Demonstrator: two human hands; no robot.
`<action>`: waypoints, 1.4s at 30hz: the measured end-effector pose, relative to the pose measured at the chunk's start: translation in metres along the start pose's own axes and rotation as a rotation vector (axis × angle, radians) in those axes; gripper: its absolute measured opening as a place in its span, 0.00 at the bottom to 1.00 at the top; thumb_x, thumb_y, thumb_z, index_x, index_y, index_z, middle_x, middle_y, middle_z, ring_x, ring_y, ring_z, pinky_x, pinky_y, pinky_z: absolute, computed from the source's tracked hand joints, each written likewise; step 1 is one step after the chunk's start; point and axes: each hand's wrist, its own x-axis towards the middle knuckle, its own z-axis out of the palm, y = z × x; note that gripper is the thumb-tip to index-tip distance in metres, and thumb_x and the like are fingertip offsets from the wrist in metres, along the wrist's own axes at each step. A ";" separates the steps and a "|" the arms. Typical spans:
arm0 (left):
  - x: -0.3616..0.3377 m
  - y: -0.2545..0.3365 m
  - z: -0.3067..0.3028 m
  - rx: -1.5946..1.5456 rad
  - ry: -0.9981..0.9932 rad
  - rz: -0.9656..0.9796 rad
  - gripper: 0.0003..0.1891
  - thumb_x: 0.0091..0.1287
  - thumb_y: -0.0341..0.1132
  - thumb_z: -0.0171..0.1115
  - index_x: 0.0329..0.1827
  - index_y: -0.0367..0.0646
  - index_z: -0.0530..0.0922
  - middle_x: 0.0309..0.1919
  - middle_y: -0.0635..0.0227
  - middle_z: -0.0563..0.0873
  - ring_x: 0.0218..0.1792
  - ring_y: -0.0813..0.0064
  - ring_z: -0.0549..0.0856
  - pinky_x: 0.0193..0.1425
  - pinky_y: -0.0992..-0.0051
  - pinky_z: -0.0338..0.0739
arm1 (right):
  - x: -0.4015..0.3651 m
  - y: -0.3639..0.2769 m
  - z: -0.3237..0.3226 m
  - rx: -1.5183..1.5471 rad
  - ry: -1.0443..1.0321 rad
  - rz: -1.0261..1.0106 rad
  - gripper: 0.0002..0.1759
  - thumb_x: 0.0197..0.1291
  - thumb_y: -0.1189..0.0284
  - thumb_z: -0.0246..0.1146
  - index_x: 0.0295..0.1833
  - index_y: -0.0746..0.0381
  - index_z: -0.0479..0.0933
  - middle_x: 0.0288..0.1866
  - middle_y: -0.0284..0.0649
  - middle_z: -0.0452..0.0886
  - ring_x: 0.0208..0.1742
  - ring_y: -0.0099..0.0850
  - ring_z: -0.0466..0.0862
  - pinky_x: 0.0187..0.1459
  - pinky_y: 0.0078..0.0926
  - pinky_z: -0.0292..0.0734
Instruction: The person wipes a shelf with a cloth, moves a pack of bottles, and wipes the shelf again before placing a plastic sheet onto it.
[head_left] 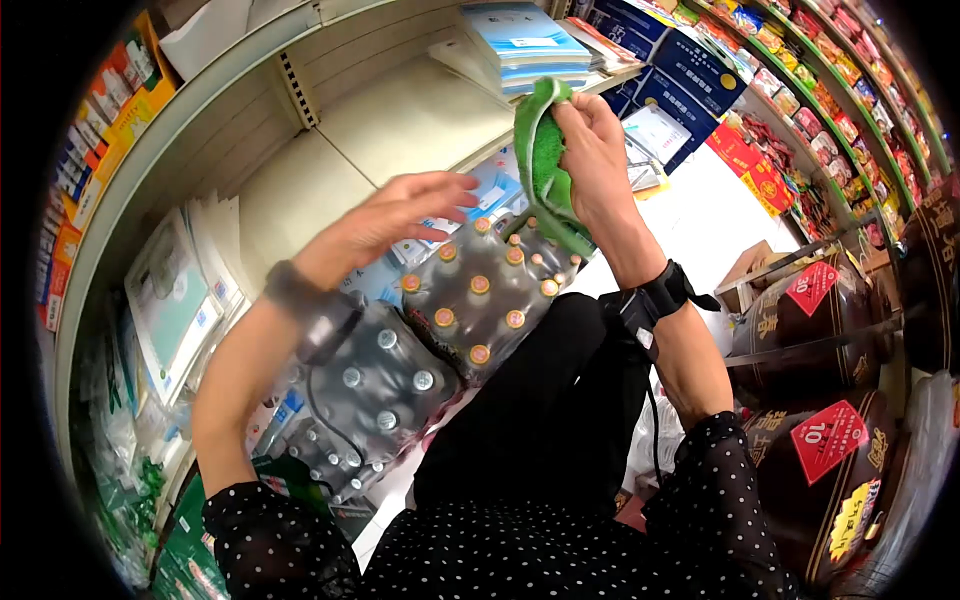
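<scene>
A green cloth hangs from my right hand, pinched between thumb and fingers, its lower end just above the shrink-wrapped bottles with orange caps. My left hand is held in the air with its fingers apart and nothing in it, to the left of the cloth and in front of the shelf board. Below my left forearm stands a second wrapped pack of bottles with pale caps.
A stack of blue booklets lies at the shelf's far end. Papers lean at the left. Dark blue boxes stand behind. Large brown jars are at the right, below racks of packaged snacks.
</scene>
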 end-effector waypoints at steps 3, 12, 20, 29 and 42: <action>0.020 -0.006 0.024 0.275 -0.046 0.259 0.29 0.70 0.47 0.61 0.68 0.38 0.71 0.59 0.63 0.81 0.58 0.70 0.79 0.63 0.68 0.73 | 0.001 0.005 0.008 -0.085 -0.026 -0.053 0.08 0.65 0.74 0.60 0.45 0.69 0.75 0.34 0.34 0.80 0.34 0.18 0.76 0.35 0.16 0.70; 0.043 -0.010 -0.047 -0.019 0.278 0.068 0.05 0.70 0.32 0.56 0.40 0.42 0.79 0.31 0.77 0.83 0.29 0.87 0.80 0.36 0.85 0.75 | 0.013 0.014 -0.035 -0.338 -0.109 0.040 0.13 0.59 0.70 0.68 0.41 0.70 0.79 0.32 0.39 0.85 0.33 0.22 0.81 0.35 0.20 0.75; 0.015 0.065 -0.034 0.604 0.067 -0.095 0.18 0.69 0.43 0.63 0.49 0.35 0.81 0.38 0.72 0.85 0.38 0.85 0.81 0.44 0.80 0.77 | 0.016 0.036 -0.045 -0.403 -0.213 0.060 0.12 0.57 0.68 0.70 0.36 0.68 0.82 0.29 0.39 0.84 0.31 0.22 0.80 0.34 0.23 0.76; 0.022 0.045 -0.023 0.012 -0.190 -0.074 0.24 0.71 0.41 0.61 0.64 0.33 0.73 0.51 0.64 0.85 0.46 0.81 0.86 0.50 0.79 0.82 | 0.016 0.034 -0.048 -0.670 -0.170 -0.105 0.21 0.62 0.60 0.65 0.42 0.72 0.83 0.32 0.43 0.86 0.37 0.28 0.83 0.42 0.28 0.77; 0.035 0.026 -0.001 -0.340 -0.061 -0.106 0.21 0.74 0.40 0.56 0.64 0.37 0.72 0.54 0.63 0.83 0.49 0.75 0.85 0.54 0.73 0.82 | -0.051 0.053 -0.031 -0.281 -0.515 0.310 0.32 0.73 0.49 0.51 0.61 0.68 0.76 0.47 0.39 0.84 0.43 0.23 0.81 0.43 0.21 0.76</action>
